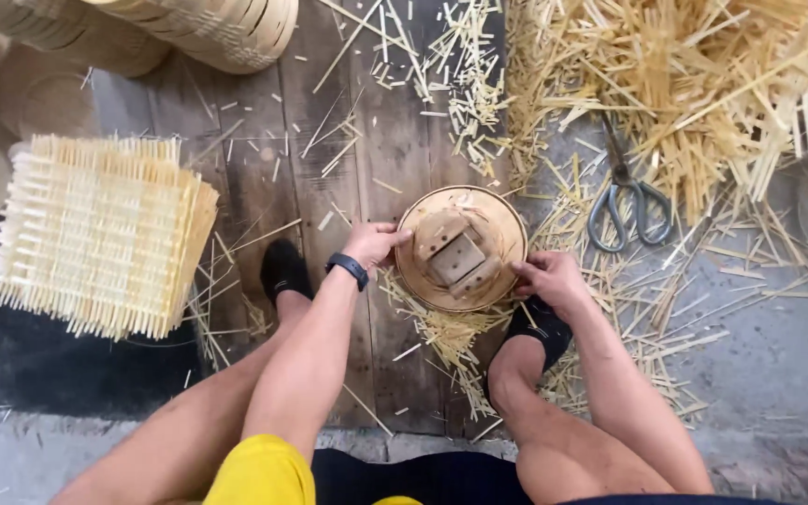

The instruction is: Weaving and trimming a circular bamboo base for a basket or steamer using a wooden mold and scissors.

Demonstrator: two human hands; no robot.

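Hands (373, 243) (548, 279) either side of round bamboo frame (461, 249)

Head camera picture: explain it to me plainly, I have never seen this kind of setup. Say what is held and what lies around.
The one picture comes from a camera on the person's head, looking down past their knees. The left hand and right hand grip opposite sides of a round bamboo frame with wooden blocks inside it. It rests on a plank floor. Scissors lie to the right among loose bamboo strips. A stack of woven bamboo mats sits to the left, and round bamboo rims lie at the top.
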